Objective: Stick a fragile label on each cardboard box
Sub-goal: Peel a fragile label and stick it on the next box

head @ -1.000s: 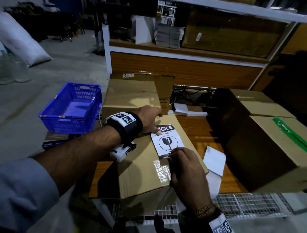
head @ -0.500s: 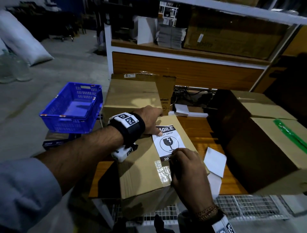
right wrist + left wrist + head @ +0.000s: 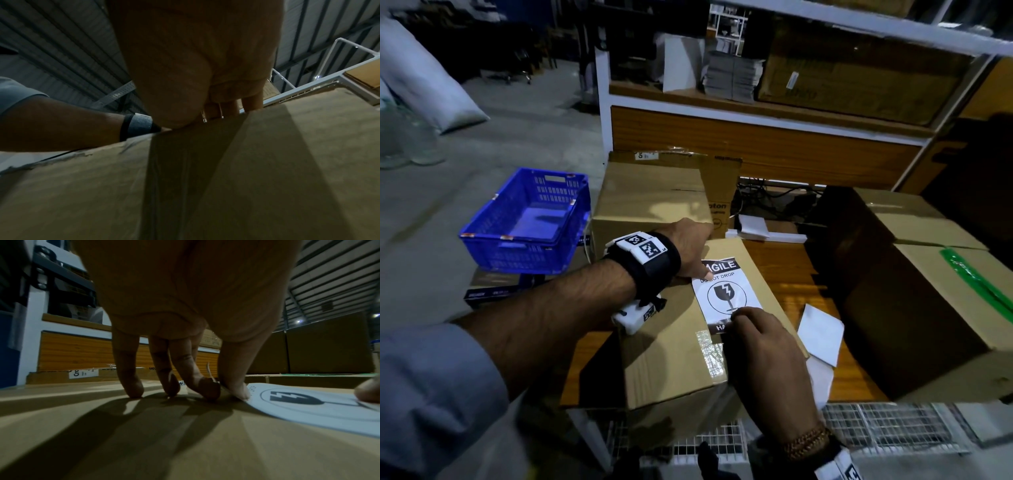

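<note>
A: Plainly, the far end of the fragile label (image 3: 729,295) is being pinned to the cardboard box (image 3: 674,363) by the left hand (image 3: 686,247), whose fingers (image 3: 131,386) are being kept fairly straight, tips down.

B: And the near end is being pressed by the right hand (image 3: 763,353); whether its fingers are being curled or held flat cannot be told.

A: A crease or trapped air is being risked if the middle is not being smoothed between the two hands; a crooked set, if either end is being shifted.

B: Thin, smooth paper is being laid on matte board beside a glossy tape strip (image 3: 710,346), where grip is likely being lost. The box is being carried by the wooden surface (image 3: 784,260).
</note>
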Demonstrator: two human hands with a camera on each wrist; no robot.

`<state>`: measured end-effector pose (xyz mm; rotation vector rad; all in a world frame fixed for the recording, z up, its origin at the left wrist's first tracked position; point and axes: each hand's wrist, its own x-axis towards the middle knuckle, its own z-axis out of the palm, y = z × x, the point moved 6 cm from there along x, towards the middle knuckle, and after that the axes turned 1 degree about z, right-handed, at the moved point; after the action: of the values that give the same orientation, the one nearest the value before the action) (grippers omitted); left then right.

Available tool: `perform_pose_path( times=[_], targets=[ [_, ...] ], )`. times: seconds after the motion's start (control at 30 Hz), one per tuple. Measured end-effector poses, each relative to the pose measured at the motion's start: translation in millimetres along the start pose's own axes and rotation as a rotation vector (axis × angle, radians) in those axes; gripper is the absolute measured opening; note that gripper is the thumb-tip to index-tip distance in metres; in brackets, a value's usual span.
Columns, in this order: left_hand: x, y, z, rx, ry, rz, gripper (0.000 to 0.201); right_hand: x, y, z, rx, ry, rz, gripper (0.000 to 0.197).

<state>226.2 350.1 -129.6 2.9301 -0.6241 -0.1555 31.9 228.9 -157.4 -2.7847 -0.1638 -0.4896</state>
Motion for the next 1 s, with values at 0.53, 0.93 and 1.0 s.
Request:
perform_pose_path(
  times=[0.53,0.93,1.0],
  targets=[
    [-5,5,-2,-0.042,-0.03,-0.062,0.033,-1,1,3,0.022,-0.018,-0.011,0.017],
    [-16,16,-11,0.057,-0.02,0.049,0.037,-21,20,15,0.098,0.097,-0.128,0.052],
    [-21,18,-13,0.083,-0.012,0.068,0.046,-22,20,17,0.099,0.111,-0.139,0.051]
  ],
)
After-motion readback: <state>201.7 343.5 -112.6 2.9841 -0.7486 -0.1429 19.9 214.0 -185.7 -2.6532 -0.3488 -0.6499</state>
